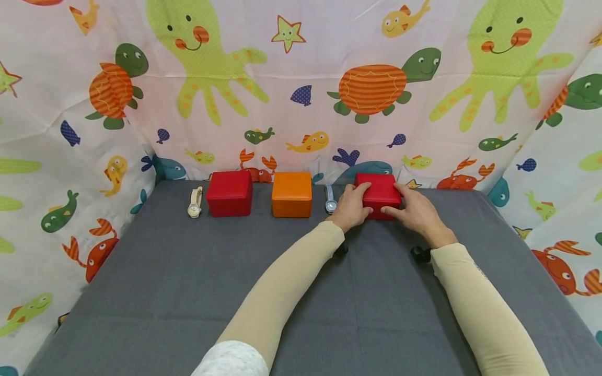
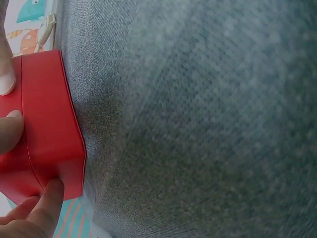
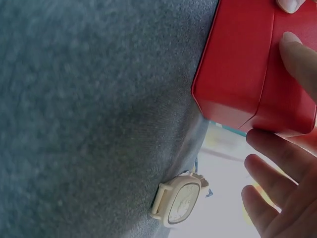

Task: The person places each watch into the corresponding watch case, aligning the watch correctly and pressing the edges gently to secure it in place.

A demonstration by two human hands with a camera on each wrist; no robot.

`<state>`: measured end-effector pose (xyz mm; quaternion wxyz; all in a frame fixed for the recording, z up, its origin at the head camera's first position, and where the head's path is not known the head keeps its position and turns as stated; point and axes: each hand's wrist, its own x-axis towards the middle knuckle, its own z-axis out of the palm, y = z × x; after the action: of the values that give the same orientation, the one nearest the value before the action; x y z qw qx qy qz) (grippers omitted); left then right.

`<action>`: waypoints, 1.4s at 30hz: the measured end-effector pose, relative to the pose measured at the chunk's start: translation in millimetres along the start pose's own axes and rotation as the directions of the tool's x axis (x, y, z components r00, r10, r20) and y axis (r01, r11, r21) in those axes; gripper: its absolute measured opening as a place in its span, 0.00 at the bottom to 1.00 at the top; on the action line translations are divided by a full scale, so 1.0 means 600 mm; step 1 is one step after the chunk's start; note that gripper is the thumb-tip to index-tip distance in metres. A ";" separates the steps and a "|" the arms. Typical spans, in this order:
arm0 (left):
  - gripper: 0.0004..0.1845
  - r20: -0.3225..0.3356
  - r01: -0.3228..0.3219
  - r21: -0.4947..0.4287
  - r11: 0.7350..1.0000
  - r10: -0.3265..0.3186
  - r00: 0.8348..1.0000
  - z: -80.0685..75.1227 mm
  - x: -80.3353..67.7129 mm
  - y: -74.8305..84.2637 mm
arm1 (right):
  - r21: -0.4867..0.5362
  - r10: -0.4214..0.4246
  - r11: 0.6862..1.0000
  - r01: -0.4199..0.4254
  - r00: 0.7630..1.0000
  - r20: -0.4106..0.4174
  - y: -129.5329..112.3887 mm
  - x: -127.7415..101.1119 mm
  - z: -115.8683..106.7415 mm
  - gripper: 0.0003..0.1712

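At the back right of the grey table, both hands hold a small red box [image 1: 380, 191]. My left hand [image 1: 351, 206] grips its left side, thumb at the front. My right hand [image 1: 414, 210] holds its right side, thumb on the front face. In the left wrist view the red box [image 2: 49, 129] has fingertips [image 2: 9, 133] on its top and a thumb [image 2: 47, 201] at its corner. From the right wrist the red box [image 3: 247, 74] shows its lid seam, with fingers [image 3: 299, 54] on it. The lid is closed.
An orange box [image 1: 291, 194] and a second red box [image 1: 229, 193] stand in the same back row. A cream watch [image 1: 195, 202] lies left of that red box; a pale watch [image 1: 330, 201] [image 3: 178, 203] lies between orange box and held box. Printed cloth walls surround the grey table [image 1: 188, 292].
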<state>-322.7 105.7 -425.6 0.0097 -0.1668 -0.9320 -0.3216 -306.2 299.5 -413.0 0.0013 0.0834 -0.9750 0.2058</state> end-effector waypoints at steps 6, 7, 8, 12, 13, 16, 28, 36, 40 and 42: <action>0.38 0.003 0.014 -0.016 1.000 -0.014 1.000 -0.002 -0.005 -0.001 | 0.023 -0.006 1.000 0.007 1.000 -0.014 -0.006 -0.006 0.005 0.52; 0.38 0.005 0.014 -0.020 1.000 -0.014 1.000 -0.003 -0.006 -0.001 | 0.027 -0.006 1.000 0.006 1.000 -0.019 -0.007 -0.008 0.006 0.52; 0.38 0.006 0.011 -0.024 1.000 -0.011 1.000 -0.004 -0.008 0.000 | 0.030 -0.005 1.000 0.005 1.000 -0.022 -0.008 -0.010 0.007 0.53; 0.37 0.003 -0.007 -0.033 0.999 0.007 1.000 -0.005 -0.015 0.001 | 0.028 0.005 1.000 -0.004 0.999 -0.042 -0.014 -0.022 0.010 0.53; 0.37 0.004 -0.010 -0.037 0.999 0.010 1.000 -0.005 -0.016 0.001 | 0.026 0.007 1.000 -0.005 0.999 -0.046 -0.015 -0.024 0.010 0.53; 0.37 0.008 -0.008 -0.057 0.998 0.009 1.000 -0.005 -0.023 -0.001 | 0.022 0.016 1.000 -0.015 0.999 -0.045 -0.022 -0.033 0.012 0.53; 0.37 0.036 -0.013 -0.068 0.998 0.016 0.999 -0.012 -0.056 -0.004 | 0.066 0.053 0.997 -0.050 0.998 -0.043 -0.049 -0.069 0.017 0.54; 0.37 0.033 -0.028 -0.090 0.996 0.031 0.999 -0.015 -0.076 -0.009 | 0.073 0.056 0.996 -0.051 0.996 -0.067 -0.064 -0.092 0.023 0.54; 0.37 0.037 -0.029 -0.091 0.995 0.033 0.999 -0.016 -0.084 -0.012 | 0.090 0.069 0.994 -0.062 0.995 -0.078 -0.073 -0.101 0.028 0.53; 0.37 0.040 -0.028 -0.090 0.996 0.032 0.999 -0.016 -0.089 -0.014 | 0.097 0.073 0.993 -0.065 0.994 -0.081 -0.078 -0.106 0.030 0.52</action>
<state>-275.9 77.4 -429.5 -0.0121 -0.1875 -0.9141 -0.3594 -235.4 260.3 -412.8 0.0312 0.0410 -0.9657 0.2546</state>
